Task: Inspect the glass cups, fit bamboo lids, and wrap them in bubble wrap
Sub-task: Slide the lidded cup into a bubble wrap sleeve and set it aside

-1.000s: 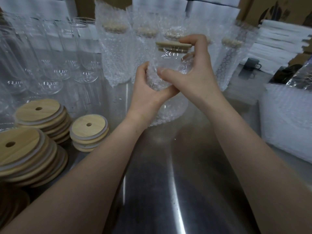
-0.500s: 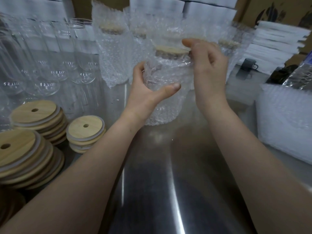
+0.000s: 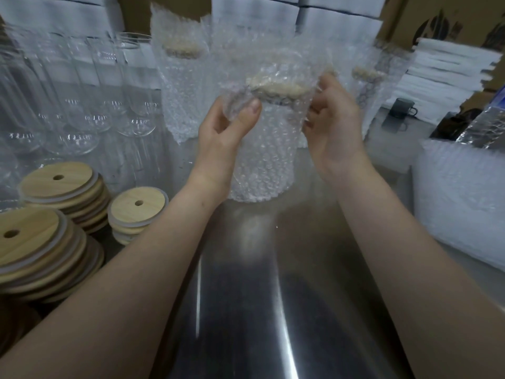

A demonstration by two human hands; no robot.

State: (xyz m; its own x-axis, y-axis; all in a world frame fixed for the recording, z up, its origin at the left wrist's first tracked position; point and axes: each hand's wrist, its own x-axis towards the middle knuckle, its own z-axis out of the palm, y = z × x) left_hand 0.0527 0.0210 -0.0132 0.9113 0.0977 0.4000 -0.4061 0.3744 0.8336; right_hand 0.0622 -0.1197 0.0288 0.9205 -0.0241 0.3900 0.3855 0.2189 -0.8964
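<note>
Stainless steel covers the table, which runs from the near edge to a wall of white cartons at the back. On the right lies a thick stack of bubble wrap sheets, and behind it a pile of white foam sheets. Rows of bare glass cups fill the back left, with several wrapped cups standing upright beside them toward the middle. Three stacks of bamboo lids sit at the near left, each lid with a small round hole. Between the two forearms, at the centre, stands the cup in hand – upright, sleeved in bubble wrap that rises above its top, its base down at the table, though whether it touches cannot be told. The left hand pinches a loose edge of the wrap between thumb and curled fingers at the cup's upper left. The right hand grips the wrap on the opposite side, fingers curled against it near the rim. Through the plastic shows the cup's bamboo lid – pale and blurred. A small dark mug stands far right.
</note>
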